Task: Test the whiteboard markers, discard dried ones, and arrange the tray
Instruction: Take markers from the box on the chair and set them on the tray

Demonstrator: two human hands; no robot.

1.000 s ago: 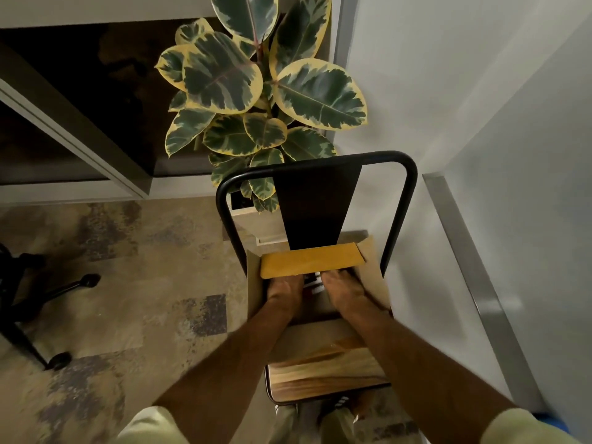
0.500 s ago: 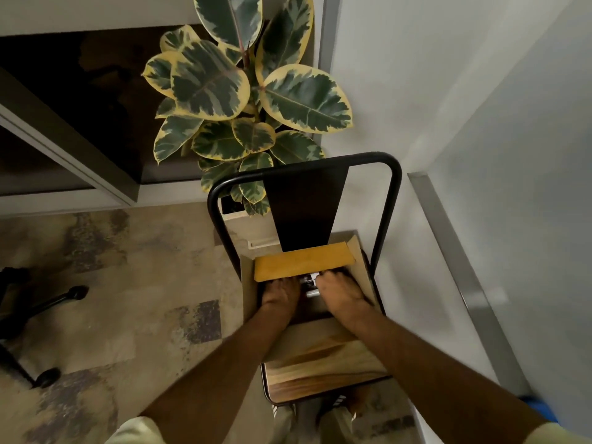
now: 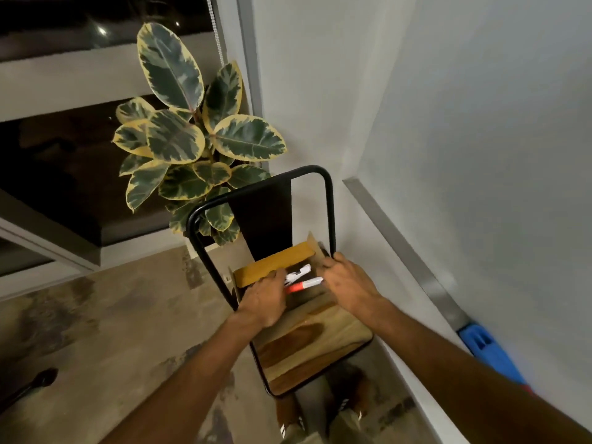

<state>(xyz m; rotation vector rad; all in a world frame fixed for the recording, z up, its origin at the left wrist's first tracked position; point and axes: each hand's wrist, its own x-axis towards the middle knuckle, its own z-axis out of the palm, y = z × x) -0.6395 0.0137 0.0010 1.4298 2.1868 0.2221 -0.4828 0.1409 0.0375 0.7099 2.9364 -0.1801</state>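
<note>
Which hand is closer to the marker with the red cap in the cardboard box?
Left. The left hand is right at the red cap end of the white marker with the red cap, seemingly touching it. The right hand is at the marker's other end, on the open brown cardboard box.

Red-capped white marker [image 3: 302, 285], brown box [image 3: 275, 263], green-and-cream variegated plant [image 3: 192, 139]

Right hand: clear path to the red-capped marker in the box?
Probably yes. The red-capped marker lies exposed in the open cardboard box, just beside the right hand. The left hand sits at its other end, not over it.
</note>
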